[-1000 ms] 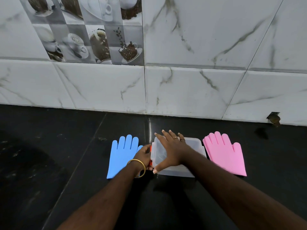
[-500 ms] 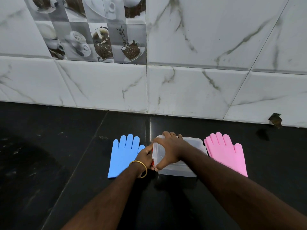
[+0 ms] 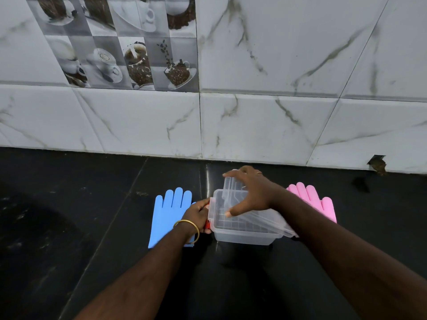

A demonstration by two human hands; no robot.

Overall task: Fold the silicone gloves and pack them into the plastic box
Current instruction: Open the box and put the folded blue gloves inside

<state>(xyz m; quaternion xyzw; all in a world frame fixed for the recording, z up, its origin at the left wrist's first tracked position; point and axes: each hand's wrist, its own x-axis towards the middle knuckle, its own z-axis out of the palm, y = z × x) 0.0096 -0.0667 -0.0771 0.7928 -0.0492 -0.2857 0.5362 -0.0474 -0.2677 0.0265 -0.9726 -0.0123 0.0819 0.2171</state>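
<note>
The clear plastic box (image 3: 242,230) is sitting on the black tabletop (image 3: 92,227), between two flat gloves. The right hand (image 3: 251,192) is gripping the transparent lid (image 3: 251,212), fingers spread, holding it tilted above the box. The left hand (image 3: 198,215) is closing around the box's left end at a red latch (image 3: 208,225). The blue glove (image 3: 168,213) is lying just left, the pink glove (image 3: 316,202) just right, partly behind the right forearm.

Clear plastic box (image 3: 242,234) on black counter (image 3: 92,215). Right hand (image 3: 251,192) tilts lid (image 3: 233,195) up; left hand (image 3: 198,214) grips box at 9 o'clock. Blue glove (image 3: 166,211) at 9, pink glove (image 3: 314,202) at 3.
</note>
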